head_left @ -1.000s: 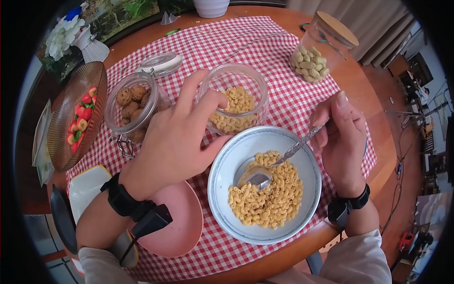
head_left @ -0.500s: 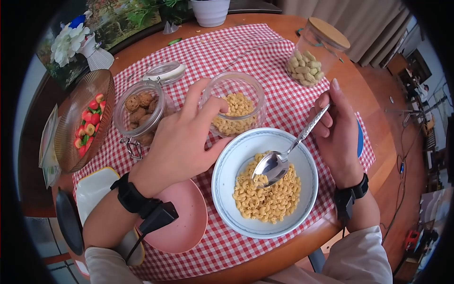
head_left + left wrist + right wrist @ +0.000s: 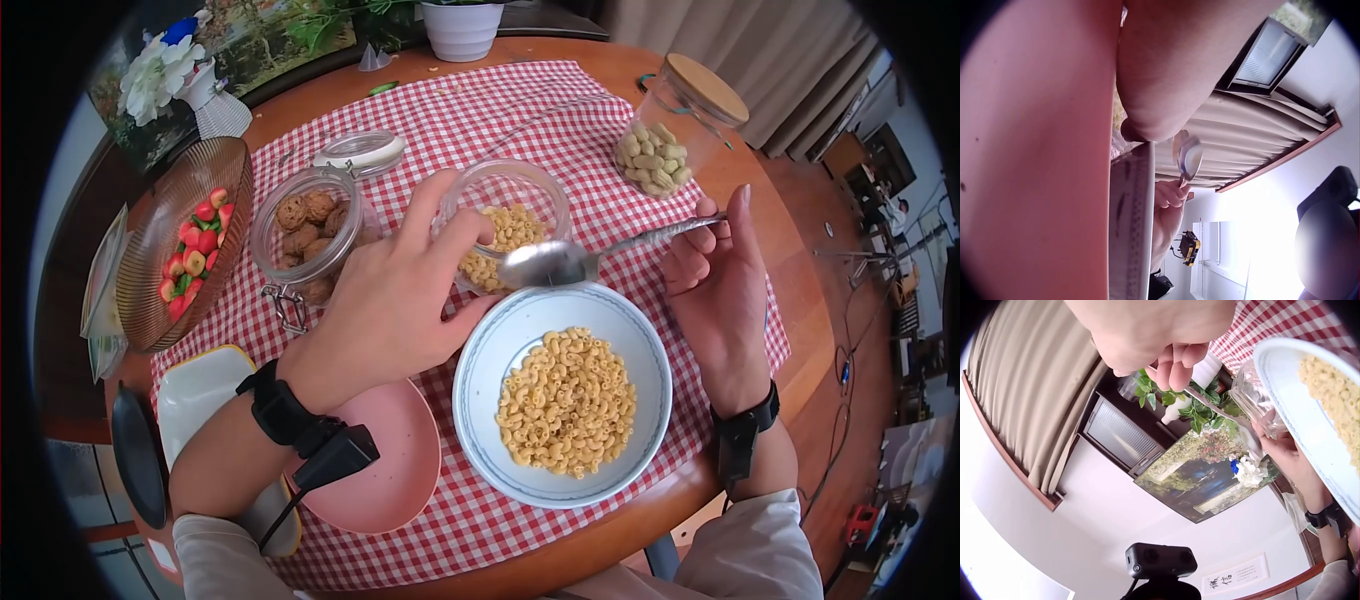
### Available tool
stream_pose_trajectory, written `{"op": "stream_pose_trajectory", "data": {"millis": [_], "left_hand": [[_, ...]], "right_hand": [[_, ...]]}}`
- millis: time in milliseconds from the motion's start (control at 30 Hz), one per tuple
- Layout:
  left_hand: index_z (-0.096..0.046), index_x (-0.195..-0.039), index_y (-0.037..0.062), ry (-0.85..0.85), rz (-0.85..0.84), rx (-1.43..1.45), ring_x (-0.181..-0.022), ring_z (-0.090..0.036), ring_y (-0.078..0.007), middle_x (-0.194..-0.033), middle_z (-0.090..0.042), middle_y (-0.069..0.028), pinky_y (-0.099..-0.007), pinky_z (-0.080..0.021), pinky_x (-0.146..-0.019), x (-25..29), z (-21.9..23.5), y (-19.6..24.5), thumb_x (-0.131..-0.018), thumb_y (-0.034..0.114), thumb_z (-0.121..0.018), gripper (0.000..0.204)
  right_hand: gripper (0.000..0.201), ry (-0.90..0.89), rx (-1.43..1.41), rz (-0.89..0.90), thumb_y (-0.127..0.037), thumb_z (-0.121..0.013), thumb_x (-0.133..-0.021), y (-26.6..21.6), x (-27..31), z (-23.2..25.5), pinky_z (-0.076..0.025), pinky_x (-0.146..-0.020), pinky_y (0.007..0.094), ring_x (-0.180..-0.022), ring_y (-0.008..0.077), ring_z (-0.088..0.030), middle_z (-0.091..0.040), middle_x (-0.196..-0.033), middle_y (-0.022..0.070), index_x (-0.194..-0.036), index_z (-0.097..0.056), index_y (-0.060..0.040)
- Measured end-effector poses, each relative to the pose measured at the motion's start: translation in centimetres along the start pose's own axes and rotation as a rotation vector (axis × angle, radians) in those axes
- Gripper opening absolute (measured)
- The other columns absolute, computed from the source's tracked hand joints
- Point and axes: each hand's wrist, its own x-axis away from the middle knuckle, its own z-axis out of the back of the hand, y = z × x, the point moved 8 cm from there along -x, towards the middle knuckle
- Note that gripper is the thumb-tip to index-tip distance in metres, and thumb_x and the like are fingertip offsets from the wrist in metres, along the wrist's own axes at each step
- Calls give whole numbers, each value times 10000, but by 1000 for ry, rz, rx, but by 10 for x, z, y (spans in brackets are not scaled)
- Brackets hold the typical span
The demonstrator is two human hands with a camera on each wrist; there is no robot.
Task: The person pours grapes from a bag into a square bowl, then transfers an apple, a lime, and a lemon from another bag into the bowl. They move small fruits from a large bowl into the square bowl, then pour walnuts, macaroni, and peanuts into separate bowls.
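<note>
In the head view, my right hand (image 3: 715, 300) pinches the patterned handle of a metal spoon (image 3: 548, 264). The spoon lies nearly level, its head above the bowl's far rim and overlapping the jar's near side. Beneath it stands a white bowl (image 3: 478, 400) with a blue-lined rim, holding elbow macaroni (image 3: 568, 400). My left hand (image 3: 390, 290) grips the glass jar (image 3: 555, 190) from its left, fingers bent over the rim and thumb right at the bowl's edge. More macaroni (image 3: 515, 227) sits in that jar. The left wrist view shows the spoon (image 3: 1191, 159) upright beyond the bowl's rim (image 3: 1147, 187).
Left of the jar is an open clip-top jar of walnuts (image 3: 307, 225), its lid tilted back. A pink plate (image 3: 390, 470), white dish (image 3: 205, 385) and amber bowl (image 3: 140, 290) of red fruit lie leftward. A cork-lidded jar of peanuts (image 3: 655, 160) stands back right.
The spoon has risen out of the macaroni in the bowl and moved away from me to near the jar, its handle now almost level. My left hand has stayed at the jar.
</note>
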Motion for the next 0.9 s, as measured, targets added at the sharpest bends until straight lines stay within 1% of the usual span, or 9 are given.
{"op": "stream_pose_trajectory", "data": {"millis": [33, 167, 267, 333, 433, 500, 567, 767, 900], "left_hand": [[-561, -1235, 113, -14, 13, -1, -1022, -701, -418, -1578, -386, -222, -465, -566, -858, 0, 0, 0, -836, 250, -834, 502], [-560, -1227, 115, -9, 10, -4, -1022, -700, -417, -1574, -386, -219, -461, -566, -853, 0, -1, 0, -835, 246, -835, 497], [-559, -1226, 118, -20, 21, -1, -1024, -697, -418, -1574, -385, -213, -462, -564, -853, 0, -2, -1, -833, 248, -834, 497], [-559, -1225, 120, -10, 13, 2, -1021, -696, -419, -1574, -386, -211, -464, -562, -851, 0, -1, -1, -832, 248, -834, 496], [-558, -1226, 123, 3, 4, -4, -1012, -694, -419, -1574, -388, -206, -465, -559, -848, 1, -1, -1, -832, 247, -832, 496], [-557, -1229, 126, 6, 3, -11, -1007, -694, -417, -1575, -388, -204, -464, -558, -846, 1, -4, -3, -833, 246, -831, 496], [-555, -1212, 109, 106, -118, -46, -794, -710, -415, -1505, -433, -243, -478, -581, -692, 2, 1, 3, -864, 333, -810, 487], [-554, -1207, 107, 88, -103, -43, -753, -706, -402, -1492, -443, -228, -486, -576, -690, 1, 1, 3, -866, 344, -805, 485], [-556, -1210, 109, 87, -106, -45, -757, -710, -402, -1489, -442, -238, -485, -575, -690, 1, 1, 3, -868, 346, -804, 484]], "right_hand": [[407, -126, -1, 8, -461, -542, -1097, -1, -1, -3, -354, -532, 222, -574, 70, -410, -496, -688, -48, -1019, -655, -77], [424, -136, 42, 29, -456, -514, -1110, -3, 4, -11, -367, -541, 225, -578, 76, -409, -468, -681, -41, -1034, -655, -63], [411, -54, 260, 145, -416, -489, -1126, -11, 14, -18, -381, -550, 227, -605, 80, -449, -486, -690, -28, -1041, -649, -48], [431, -166, 449, 210, -417, -519, -1110, -11, 15, -24, -422, -577, 221, -605, 93, -521, -566, -711, 2, -1047, -684, -24], [445, -312, 571, 112, -413, -524, -1107, 0, 21, -32, -438, -565, 219, -587, 91, -550, -595, -686, 18, -987, -694, -19], [450, -328, 581, 72, -412, -530, -1103, 4, 24, -34, -442, -554, 225, -579, 95, -555, -591, -654, 18, -954, -693, -20], [446, -367, 553, 4, -409, -529, -1102, 10, 25, -35, -434, -546, 229, -579, 100, -556, -591, -658, 22, -934, -687, -27], [411, -198, 413, 85, -374, -513, -1105, 1, 9, -19, -369, -533, 242, -545, 97, -453, -507, -627, 1, -913, -648, -37], [393, -173, 380, 79, -363, -507, -1106, 1, 7, -17, -350, -541, 246, -556, 94, -410, -479, -630, -5, -922, -634, -40]]}}
